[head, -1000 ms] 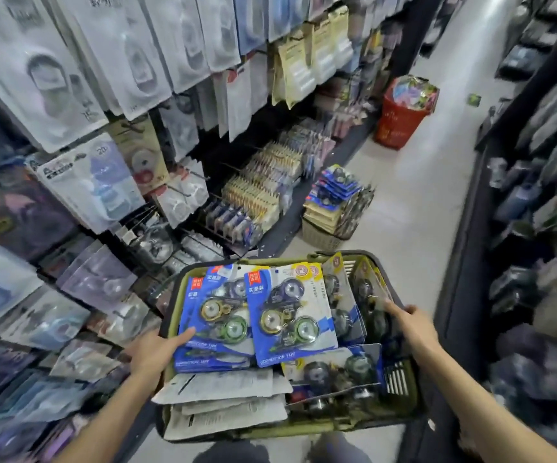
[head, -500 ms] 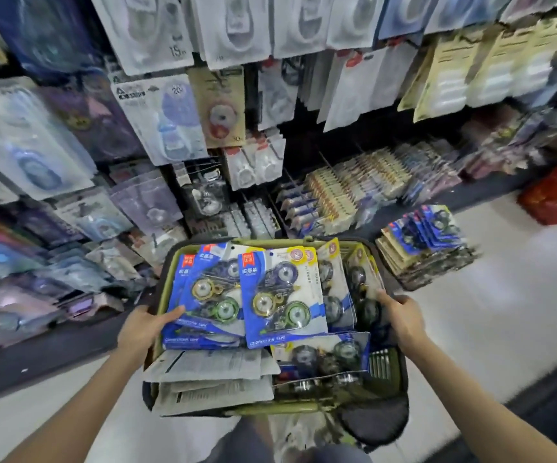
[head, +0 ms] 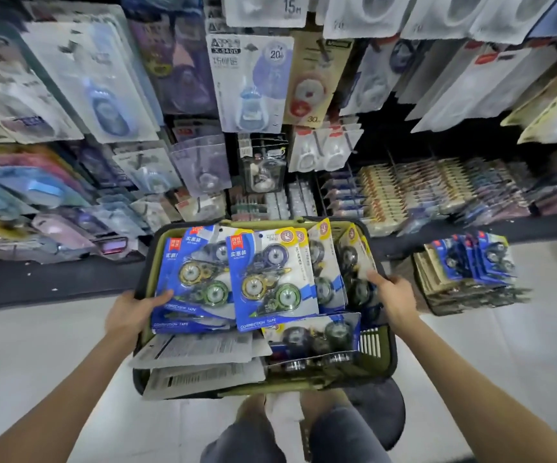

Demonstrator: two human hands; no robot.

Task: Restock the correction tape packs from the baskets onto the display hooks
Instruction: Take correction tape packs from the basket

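Both hands carry the basket [head: 379, 365] in front of the display hooks [head: 337, 168]. Left hand [head: 130, 314] grips the left rim, thumb lying on a blue correction tape pack [head: 272, 279]; right hand [head: 392, 295] has fingers closed over the right rim. Packs sit loose & stacked inside, some w/ white backs up, overhanging the near-left edge. Risks: basket tips → packs slide out to the floor; letting go w/ one hand to pick a pack likely drops that side. A second basket [head: 464, 282] stands on the floor to the right, a trip hazard.
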